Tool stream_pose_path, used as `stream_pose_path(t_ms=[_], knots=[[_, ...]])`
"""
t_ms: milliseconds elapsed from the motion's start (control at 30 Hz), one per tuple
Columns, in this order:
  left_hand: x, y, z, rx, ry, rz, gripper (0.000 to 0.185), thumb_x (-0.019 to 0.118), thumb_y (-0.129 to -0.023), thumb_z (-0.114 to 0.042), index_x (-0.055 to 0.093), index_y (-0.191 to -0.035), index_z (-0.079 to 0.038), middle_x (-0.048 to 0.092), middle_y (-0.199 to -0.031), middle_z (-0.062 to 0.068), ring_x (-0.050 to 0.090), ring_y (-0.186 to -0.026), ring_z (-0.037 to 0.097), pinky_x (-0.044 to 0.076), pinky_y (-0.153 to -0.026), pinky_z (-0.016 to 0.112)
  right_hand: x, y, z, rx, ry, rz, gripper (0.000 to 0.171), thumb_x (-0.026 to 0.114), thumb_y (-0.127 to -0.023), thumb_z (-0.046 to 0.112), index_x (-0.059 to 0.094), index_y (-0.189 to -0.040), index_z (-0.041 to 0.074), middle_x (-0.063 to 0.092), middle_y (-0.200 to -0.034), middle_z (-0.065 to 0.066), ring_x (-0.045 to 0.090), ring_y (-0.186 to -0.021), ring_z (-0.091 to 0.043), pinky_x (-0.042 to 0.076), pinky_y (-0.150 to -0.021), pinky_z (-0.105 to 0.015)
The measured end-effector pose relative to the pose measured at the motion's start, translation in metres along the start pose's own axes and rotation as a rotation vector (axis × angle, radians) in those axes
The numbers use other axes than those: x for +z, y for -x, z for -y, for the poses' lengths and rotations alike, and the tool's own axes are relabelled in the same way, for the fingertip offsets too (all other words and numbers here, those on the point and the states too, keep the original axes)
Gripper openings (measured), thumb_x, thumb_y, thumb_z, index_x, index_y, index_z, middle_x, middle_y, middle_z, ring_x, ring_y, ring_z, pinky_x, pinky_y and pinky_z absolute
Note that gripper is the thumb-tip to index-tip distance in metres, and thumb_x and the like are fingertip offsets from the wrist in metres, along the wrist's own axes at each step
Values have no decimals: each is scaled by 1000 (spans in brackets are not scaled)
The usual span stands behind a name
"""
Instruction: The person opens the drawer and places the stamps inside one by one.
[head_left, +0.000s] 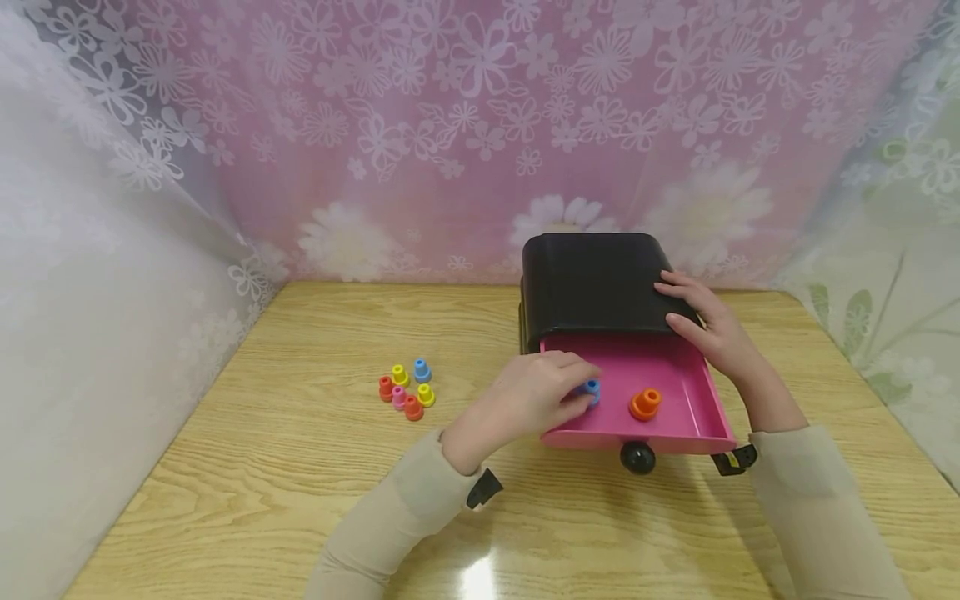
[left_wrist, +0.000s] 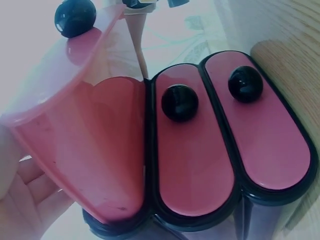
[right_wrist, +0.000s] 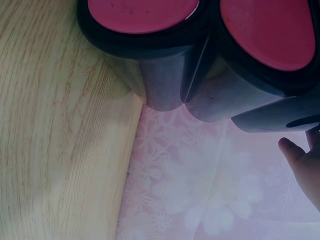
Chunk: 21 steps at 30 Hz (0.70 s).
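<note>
My left hand (head_left: pixel 536 396) reaches over the side of a pulled-out pink drawer (head_left: pixel 682 375) and pinches a small blue stepped plastic peg (head_left: pixel 592 392) between thumb and fingers, low inside it. To the right of that peg, an orange peg (head_left: pixel 646 404) stands on the drawer floor. My right hand (head_left: pixel 708 325) rests on the right side of the black drawer cabinet (head_left: pixel 600 283), fingers spread along its edge. From the left wrist, the open top drawer (left_wrist: pixel 95 150) hides what my fingertips hold. Only part of my right hand (right_wrist: pixel 306 165) shows in the right wrist view.
Left of the cabinet, a loose group of small pegs stands on the wooden table (head_left: pixel 300 475), among them a blue peg (head_left: pixel 422 372), a pink peg (head_left: pixel 399 398) and a red peg (head_left: pixel 413 407). Two closed drawers with round black knobs (left_wrist: pixel 180 103) sit below. A floral curtain (head_left: pixel 450 167) hangs behind.
</note>
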<state>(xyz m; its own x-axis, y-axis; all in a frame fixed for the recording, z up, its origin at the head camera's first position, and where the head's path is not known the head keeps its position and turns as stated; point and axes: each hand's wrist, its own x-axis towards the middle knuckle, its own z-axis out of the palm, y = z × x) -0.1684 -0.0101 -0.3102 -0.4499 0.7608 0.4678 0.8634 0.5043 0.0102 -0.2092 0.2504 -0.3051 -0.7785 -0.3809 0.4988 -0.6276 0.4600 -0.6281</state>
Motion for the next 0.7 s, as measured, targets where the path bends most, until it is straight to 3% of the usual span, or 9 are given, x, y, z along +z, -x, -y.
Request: stream_pose_path(t_ms=[200,333,533,700], knots=[[-3,3,-4,58,11,-182,21,63,-80,-22,64,-96,-10,62,-92,-3,57,-84,7,46,-68,16,0,0,1,2,-16,1,37,45,-86,-4,40,-121,-15,25,-133,-32,10,-132,-25,8,-104,-43],[-9,3,-13,131,-40,-270,20,61,-80,-22,66,-94,-9,63,-91,-3,58,-85,7,44,-75,14,1,0,0,-3,-22,-1,37,45,-86,-5,40,-121,-15,25,-132,-32,11,-132,-22,9,-104,-40],[-11,1,-31,339,-141,-388,20,57,-84,-23,68,-93,-8,64,-92,-1,59,-85,8,41,-83,16,1,0,-2,-16,-28,-6,37,45,-85,-7,40,-121,-15,26,-132,-32,14,-129,-5,10,-104,-41],[0,5,-46,513,-311,-457,20,48,-89,-15,67,-92,-8,65,-94,1,60,-88,12,42,-85,24,2,1,-2,-25,-30,-10,36,45,-85,-7,40,-120,-15,25,-132,-33,14,-129,-5,11,-104,-36]])
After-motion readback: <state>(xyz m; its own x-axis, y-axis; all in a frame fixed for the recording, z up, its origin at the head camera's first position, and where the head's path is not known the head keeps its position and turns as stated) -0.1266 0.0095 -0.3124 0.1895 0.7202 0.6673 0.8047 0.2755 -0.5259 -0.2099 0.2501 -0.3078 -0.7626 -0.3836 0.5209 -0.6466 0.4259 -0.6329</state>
